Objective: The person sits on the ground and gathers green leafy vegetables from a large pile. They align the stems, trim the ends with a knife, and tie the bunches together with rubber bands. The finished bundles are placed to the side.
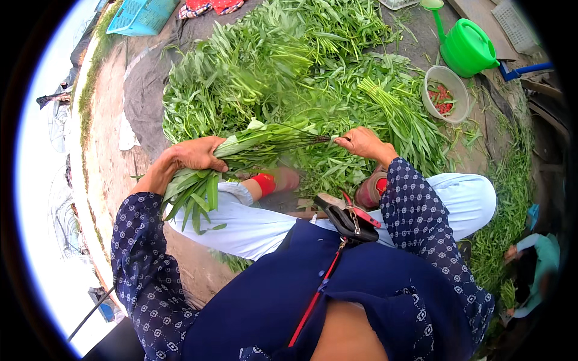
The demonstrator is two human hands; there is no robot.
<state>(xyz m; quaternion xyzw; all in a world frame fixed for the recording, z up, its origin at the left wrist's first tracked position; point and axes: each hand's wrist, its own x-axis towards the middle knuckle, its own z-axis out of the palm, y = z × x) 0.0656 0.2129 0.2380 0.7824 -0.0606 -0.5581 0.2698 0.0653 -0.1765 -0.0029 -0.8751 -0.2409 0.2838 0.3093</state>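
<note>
My left hand [196,153] grips a bunch of long-leaved greens [266,140], which look like water spinach. The bunch lies sideways above my lap, its leaves hanging down past my left wrist. Thin dark strands [311,139] run along the bunch's right part and draw together towards my right hand [361,143]. The fingers of that hand are closed on the strands' gathered end; what they are made of I cannot tell. Beyond both hands spreads a large heap of the same greens [253,76]. A bundle with its stems side by side [397,108] rests on the heap's right side.
A translucent bowl [463,97] with small red pieces stands right of the heap, near a green watering can [469,47]. A blue plastic crate [140,16] is at far left. Another person [544,266] handles greens at far right. A black pouch [347,221] hangs at my waist.
</note>
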